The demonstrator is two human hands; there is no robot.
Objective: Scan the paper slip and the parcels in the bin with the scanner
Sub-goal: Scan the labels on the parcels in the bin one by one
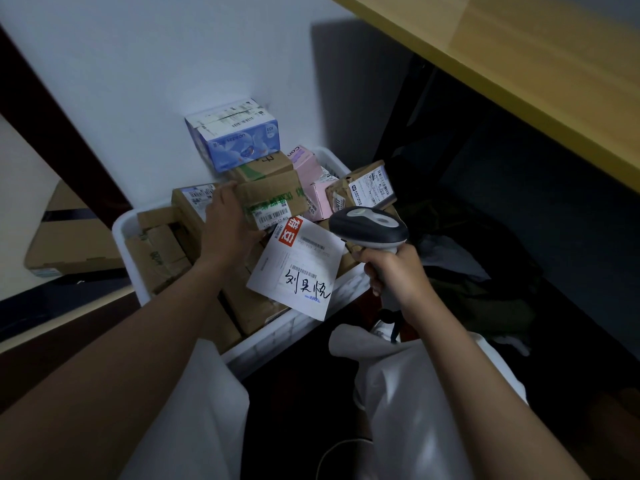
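A flat cardboard carton point(69, 244) lies on the floor at far left, well apart from the white bin point(119, 230), which is heaped with parcels. The left hand point(227, 223) reaches into the bin and grips a brown cardboard parcel point(273, 199) by its left end, fingers over the top edge and thumb below; a barcode label faces up on the parcel, just right of the hand. Behind that grip, at the top of the heap, sits a blue-and-white box point(235, 133), with a pink box point(308, 168) to its right. Just below and right of the held parcel, the paper slip point(298, 268) lies tilted on the parcels, overhanging the bin's near rim, showing barcodes and handwritten characters. Right of the slip, the right hand point(398, 275) is closed around the handle of the scanner point(369, 226), whose dark head sits above the fist, over the slip's right corner. A taped brown parcel point(367, 188) lies just behind the scanner head.
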